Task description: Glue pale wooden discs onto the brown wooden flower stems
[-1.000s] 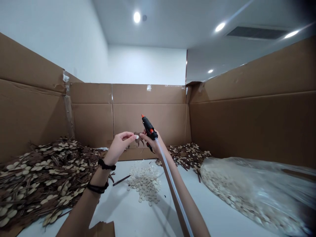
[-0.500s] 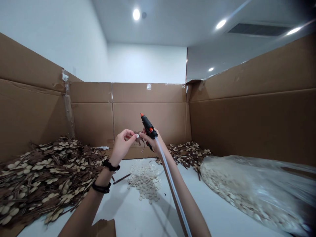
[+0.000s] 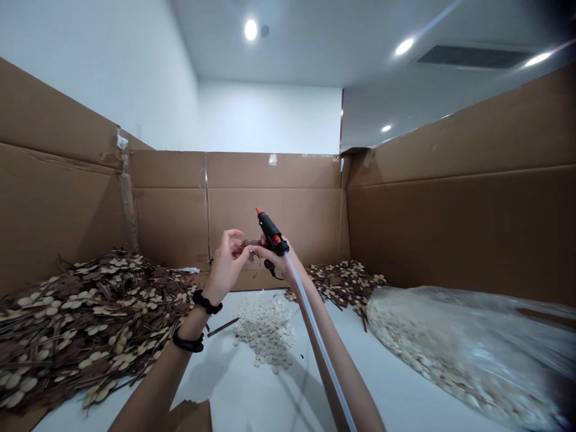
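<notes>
My right hand point(image 3: 279, 251) is closed around a black hot glue gun point(image 3: 269, 229), its orange tip pointing up and away from me and a clear glue stick point(image 3: 310, 327) trailing from its back end. The fingers of that same hand also pinch a small brown flower-shaped piece point(image 3: 252, 243) with a thin strip hanging down. My left hand point(image 3: 227, 264) meets it from the left, thumb pressed to a small white disc point(image 3: 251, 249) on the flower; its other fingers are bent, partly hidden. Beneath both hands lies a heap of white discs point(image 3: 265, 330) on the white tabletop point(image 3: 252, 399).
Brown and cream flower pieces pile high point(image 3: 99, 318) on the left; a smaller pile point(image 3: 344, 282) lies at the back right. A clear plastic bag of discs point(image 3: 450, 342) fills the right. Cardboard walls point(image 3: 274, 210) enclose the table. A cardboard scrap point(image 3: 191, 417) lies near me.
My left thumb has pushed the white disc against the flower piece, and less of the disc shows. My left index finger has lifted and straightened a little. The glue gun stays almost still.
</notes>
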`<state>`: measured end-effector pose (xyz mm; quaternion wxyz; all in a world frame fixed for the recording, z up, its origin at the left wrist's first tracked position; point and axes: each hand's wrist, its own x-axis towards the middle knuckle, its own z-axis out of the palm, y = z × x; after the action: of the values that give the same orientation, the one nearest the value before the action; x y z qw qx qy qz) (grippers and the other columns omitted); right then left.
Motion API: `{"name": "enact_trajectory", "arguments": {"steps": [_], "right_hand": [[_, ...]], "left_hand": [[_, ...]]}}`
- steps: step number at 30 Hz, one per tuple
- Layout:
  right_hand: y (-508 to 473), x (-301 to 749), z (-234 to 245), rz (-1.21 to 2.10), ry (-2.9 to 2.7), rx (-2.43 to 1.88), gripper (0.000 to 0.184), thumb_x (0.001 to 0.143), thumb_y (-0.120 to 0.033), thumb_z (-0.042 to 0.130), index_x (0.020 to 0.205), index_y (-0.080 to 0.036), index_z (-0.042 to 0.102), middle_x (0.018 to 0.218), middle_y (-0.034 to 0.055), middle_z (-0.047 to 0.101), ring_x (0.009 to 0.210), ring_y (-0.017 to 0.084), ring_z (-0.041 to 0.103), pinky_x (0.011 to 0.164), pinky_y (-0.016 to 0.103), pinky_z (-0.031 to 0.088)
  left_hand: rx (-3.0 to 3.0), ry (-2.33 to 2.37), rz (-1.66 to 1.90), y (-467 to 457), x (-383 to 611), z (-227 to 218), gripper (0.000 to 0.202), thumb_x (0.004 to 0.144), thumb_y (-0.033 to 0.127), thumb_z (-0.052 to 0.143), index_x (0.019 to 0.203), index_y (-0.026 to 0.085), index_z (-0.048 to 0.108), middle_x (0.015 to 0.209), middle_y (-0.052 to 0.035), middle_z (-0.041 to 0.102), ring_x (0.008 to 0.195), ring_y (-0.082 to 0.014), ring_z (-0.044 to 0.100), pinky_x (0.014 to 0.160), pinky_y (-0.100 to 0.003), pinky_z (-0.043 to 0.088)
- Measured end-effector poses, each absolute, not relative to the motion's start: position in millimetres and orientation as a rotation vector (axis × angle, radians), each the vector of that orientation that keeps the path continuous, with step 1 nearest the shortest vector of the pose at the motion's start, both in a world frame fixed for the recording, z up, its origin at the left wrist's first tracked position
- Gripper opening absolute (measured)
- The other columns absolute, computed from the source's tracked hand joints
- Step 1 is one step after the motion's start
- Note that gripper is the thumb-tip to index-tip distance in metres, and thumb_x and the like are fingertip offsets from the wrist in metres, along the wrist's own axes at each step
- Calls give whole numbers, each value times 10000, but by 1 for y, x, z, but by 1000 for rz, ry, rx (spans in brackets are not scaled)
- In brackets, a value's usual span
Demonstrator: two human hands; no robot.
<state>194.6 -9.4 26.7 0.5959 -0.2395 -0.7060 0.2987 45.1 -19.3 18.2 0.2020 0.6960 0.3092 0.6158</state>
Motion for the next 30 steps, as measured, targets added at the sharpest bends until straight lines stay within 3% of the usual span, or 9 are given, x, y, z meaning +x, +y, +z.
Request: {"name": "enact_trajectory", "arguments": {"steps": [12, 17, 21, 26, 30], "right_hand": [[-6, 187, 24, 638, -1625, -527, 304, 611, -341, 700, 722, -191, 460, 681, -25, 477, 622, 123, 436, 610, 267, 382], [-2, 186, 20, 653, -1621, -518, 319, 641, -379, 694, 735, -193, 452, 677, -33, 460, 616, 114, 428, 596, 255, 377], [0, 189, 18, 676, -1748, -545, 274, 691, -388, 663, 731, -187, 481, 672, -32, 470, 609, 113, 435, 593, 255, 375], [2, 198, 18, 692, -1810, -540, 227, 692, -349, 651, 748, -186, 504, 668, -36, 484, 590, 109, 445, 589, 261, 381], [6, 207, 18, 863, -2032, -502, 251, 658, -308, 698, 754, -183, 503, 702, -28, 527, 633, 112, 495, 608, 257, 395]], "left_hand": [[2044, 987, 1813, -21, 49, 14, 255, 802, 204, 536, 901, 228, 303, 773, 42, 547, 648, -90, 567, 631, -215, 439], [1987, 890, 1849, -11, 46, 13, 304, 776, 184, 564, 934, 221, 306, 765, 48, 534, 654, -92, 568, 637, -221, 436], [1922, 840, 1718, -8, 37, 18, 321, 790, 242, 567, 994, 211, 321, 742, 40, 564, 626, -109, 578, 619, -238, 443], [2020, 914, 1390, -15, 9, 32, 347, 840, 430, 521, 1068, 176, 457, 838, -22, 626, 730, -128, 591, 682, -251, 448], [2018, 1093, 1426, 4, -30, 32, 423, 862, 516, 417, 1057, 156, 522, 856, -52, 649, 701, -129, 576, 651, -243, 440]]}}
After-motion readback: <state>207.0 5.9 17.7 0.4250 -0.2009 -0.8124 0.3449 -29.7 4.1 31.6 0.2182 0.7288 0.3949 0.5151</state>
